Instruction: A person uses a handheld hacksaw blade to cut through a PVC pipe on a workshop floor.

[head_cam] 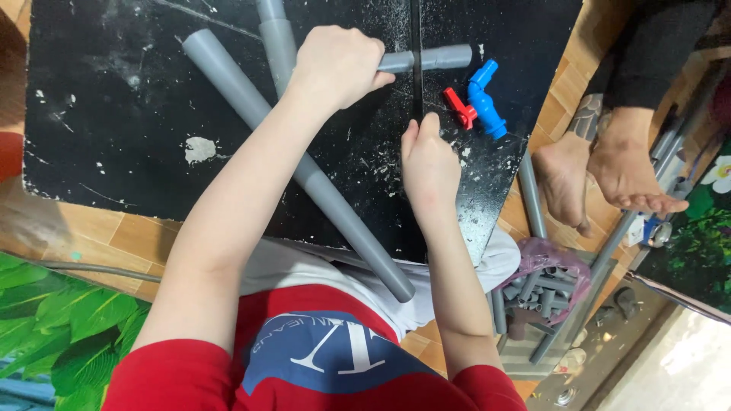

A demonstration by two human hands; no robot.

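Left hand [337,65], grip closed round short grey pipe [426,59], upper centre. Right hand [428,164] pinches thin black blade [416,57] crossing pipe. Cut depth unclear; blue tap [486,99] lies loose.

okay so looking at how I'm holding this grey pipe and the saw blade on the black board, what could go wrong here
The left hand grips the short grey pipe right beside the dark blade; a slip could catch the fingers. The right hand holds the blade bare, so it may twist or bite the palm. The long grey pipe lies loose across the black board and could roll.
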